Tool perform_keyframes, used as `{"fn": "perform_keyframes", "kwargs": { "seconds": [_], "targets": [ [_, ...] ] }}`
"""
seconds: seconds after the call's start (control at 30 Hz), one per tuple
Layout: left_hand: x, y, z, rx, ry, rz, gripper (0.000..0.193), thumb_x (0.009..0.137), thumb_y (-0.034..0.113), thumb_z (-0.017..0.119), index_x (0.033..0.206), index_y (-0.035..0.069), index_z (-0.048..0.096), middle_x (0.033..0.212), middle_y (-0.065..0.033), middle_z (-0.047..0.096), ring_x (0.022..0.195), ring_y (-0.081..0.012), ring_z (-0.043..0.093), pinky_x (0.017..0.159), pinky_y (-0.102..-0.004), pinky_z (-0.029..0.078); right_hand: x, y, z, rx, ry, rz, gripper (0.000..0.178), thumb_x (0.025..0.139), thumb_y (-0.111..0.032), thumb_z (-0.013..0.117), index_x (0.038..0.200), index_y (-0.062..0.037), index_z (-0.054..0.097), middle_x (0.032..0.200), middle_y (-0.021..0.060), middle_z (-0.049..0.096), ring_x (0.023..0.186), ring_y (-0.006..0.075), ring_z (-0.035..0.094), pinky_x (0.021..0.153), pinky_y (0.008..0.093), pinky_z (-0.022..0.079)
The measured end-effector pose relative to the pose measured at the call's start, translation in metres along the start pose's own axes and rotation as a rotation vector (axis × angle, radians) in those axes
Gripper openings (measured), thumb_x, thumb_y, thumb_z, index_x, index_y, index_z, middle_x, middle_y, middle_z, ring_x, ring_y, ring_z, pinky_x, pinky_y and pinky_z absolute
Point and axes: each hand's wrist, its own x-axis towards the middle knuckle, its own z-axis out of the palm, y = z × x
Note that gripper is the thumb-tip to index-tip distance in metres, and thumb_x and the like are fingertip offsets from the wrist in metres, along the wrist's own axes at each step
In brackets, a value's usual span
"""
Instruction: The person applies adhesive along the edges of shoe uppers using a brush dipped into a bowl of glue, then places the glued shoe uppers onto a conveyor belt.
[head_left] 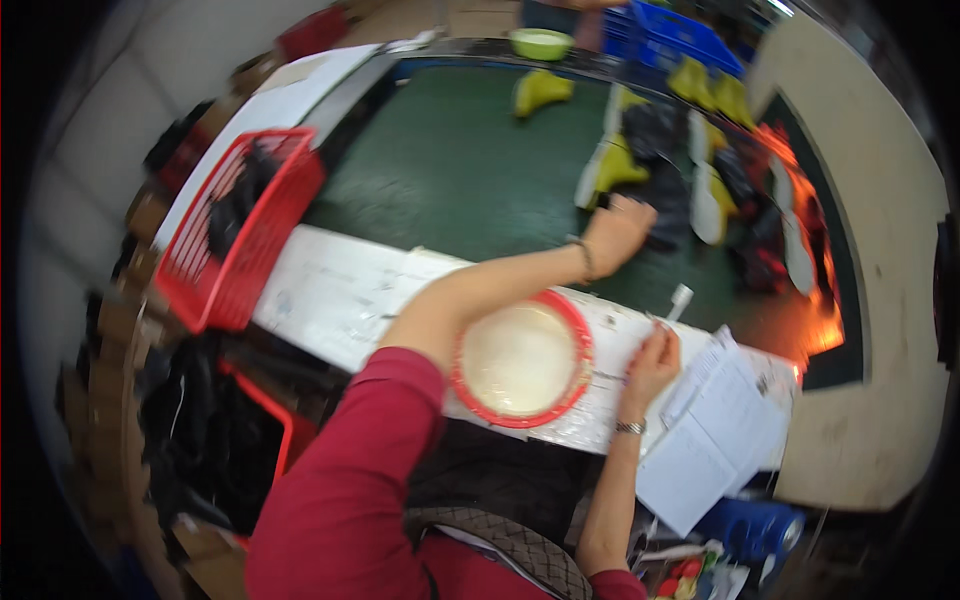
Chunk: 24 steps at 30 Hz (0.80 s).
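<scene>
My left hand (618, 236) reaches across the green belt with its fingers curled, beside a yellow shoe last with a white sole (612, 168). A limp black shoe upper (668, 200) lies against its fingers; blur hides what the fingers pinch. In my right hand (653, 360), closed near the white ledge, is a small brush with a white head (681, 298), pointing up and away. Between my arms stands a red-rimmed bowl (582, 350) holding a creamy white liquid. More white soles (707, 205) with yellow and black parts lie in rows at the right.
A red basket (300, 190) with black pieces sits at the left. Paper sheets (700, 440) lie beside my right forearm. A single yellow last (542, 92), a green bowl (541, 43) and blue crates (685, 38) are at the far side. Orange glow lights the belt's right end.
</scene>
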Motion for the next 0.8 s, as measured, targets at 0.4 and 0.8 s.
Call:
{"fn": "perform_keyframes", "kwargs": {
  "seconds": [0.4, 0.8],
  "targets": [
    [-0.039, -0.195, -0.176, -0.379, -0.097, -0.051, 0.048, 0.081, 0.013, 0.073, 0.128, 0.013, 0.065, 0.115, -0.0124, 0.069, 0.104, -0.0348, 0.065, 0.09, -0.0463, 0.056, -0.013, -0.01, 0.013, 0.069, -0.086, 0.004, 0.023, 0.109, -0.023, 0.057, 0.11, -0.0026, 0.066, 0.071, -0.0049, 0.049, 0.048, 0.0003, 0.038, 0.038, 0.0188, 0.027],
    [-0.493, -0.631, -0.378, 0.571, -1.007, -0.536, 0.048, 0.098, 0.024, 0.051, 0.144, 0.037, 0.057, 0.162, -0.0151, 0.038, 0.14, -0.0408, 0.044, 0.1, -0.0557, 0.053, -0.014, -0.018, 0.028, -0.034, -0.14, 0.039, 0.026, 0.106, -0.025, 0.059, 0.094, -0.0044, 0.068, 0.064, -0.0052, 0.05, 0.045, 0.0023, 0.041, 0.038, 0.0221, 0.031]
  ]
}}
